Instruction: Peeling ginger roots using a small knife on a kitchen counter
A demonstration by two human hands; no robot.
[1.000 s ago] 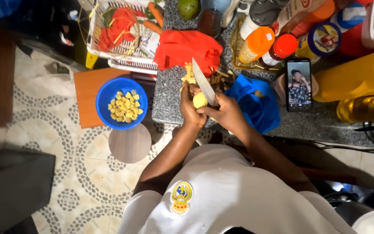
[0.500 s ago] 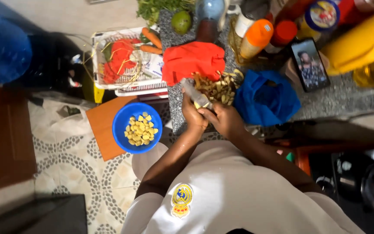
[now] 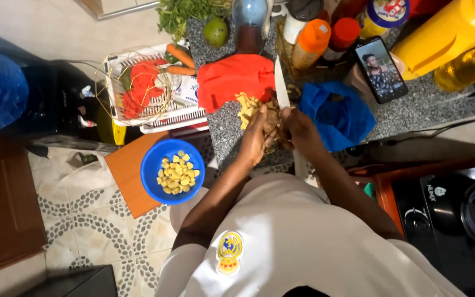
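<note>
Seen from the head camera, the right hand (image 3: 302,129) is closed around the handle of a knife (image 3: 281,88), whose blade points away over the grey counter (image 3: 224,129). The left hand (image 3: 255,137) is curled, pressing a brownish, peel-covered piece of food (image 3: 273,124); how tightly it grips it, I cannot tell. Yellow cut pieces (image 3: 247,107) lie just beside the hands, near a red cloth (image 3: 235,80). A blue bowl (image 3: 152,165) of yellow chunks sits lower left on an orange board (image 3: 127,176). A blue bag (image 3: 339,118) lies just right of the hands.
</note>
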